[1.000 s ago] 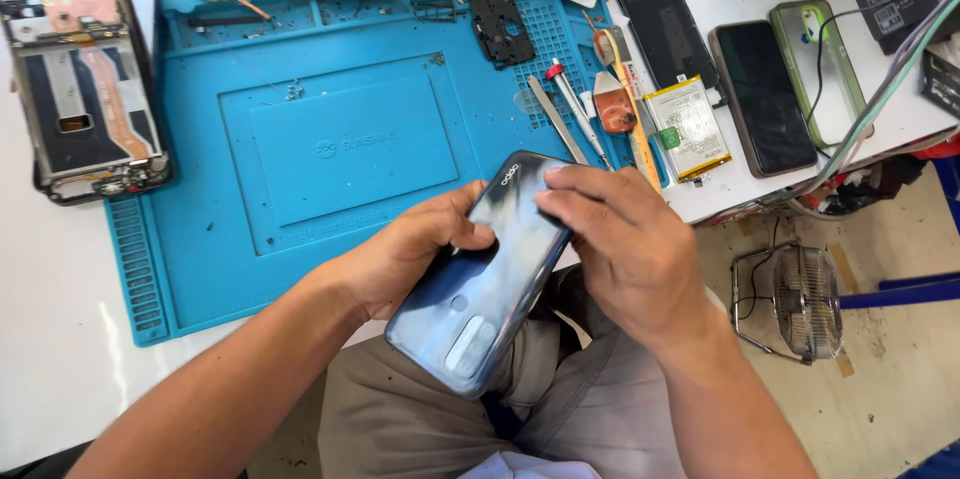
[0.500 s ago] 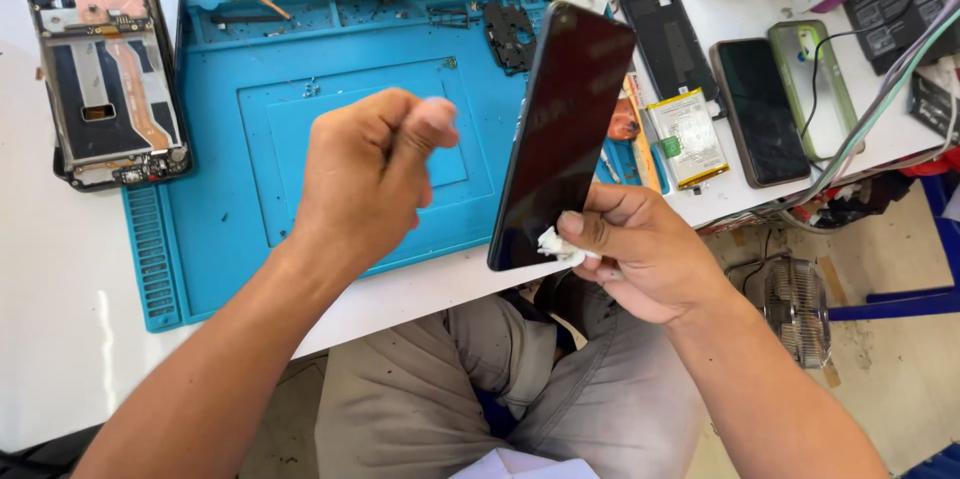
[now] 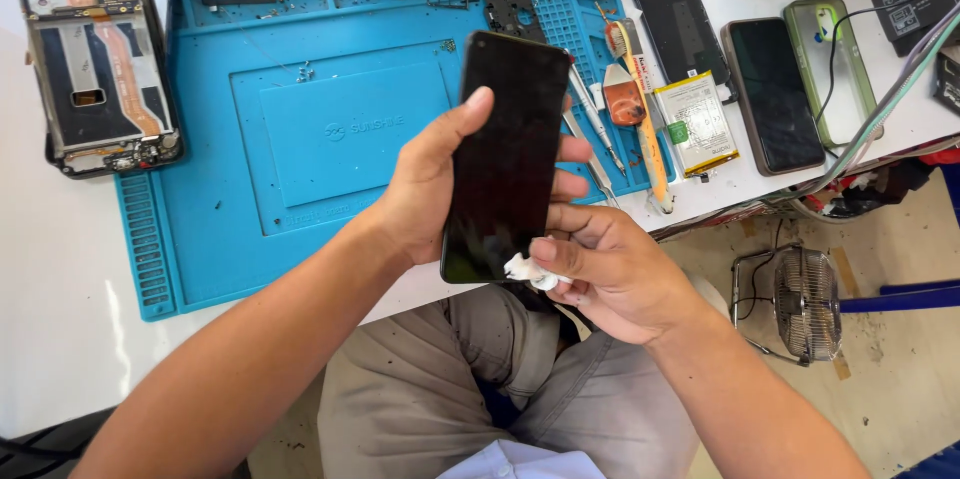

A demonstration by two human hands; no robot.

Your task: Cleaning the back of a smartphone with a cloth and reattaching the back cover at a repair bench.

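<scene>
Phone point(image 3: 505, 154): black glossy screen up, tilted; left hand point(image 3: 425, 184) fingers wrapped round it, right hand point(image 3: 610, 274) fingers pinching white wad point(image 3: 525, 269) at lower edge.

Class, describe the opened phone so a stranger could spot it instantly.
Start at the big blue rubber work mat on the white table. Just off its upper left corner lies the opened black phone. Unlike the other phones, it shows bare copper-coloured insides.

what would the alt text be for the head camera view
Seen from above, the left hand holds a black phone screen-up while the right hand presses a small white wad to its lower edge. Behind lie a blue repair mat, an opened phone and tools.
</scene>
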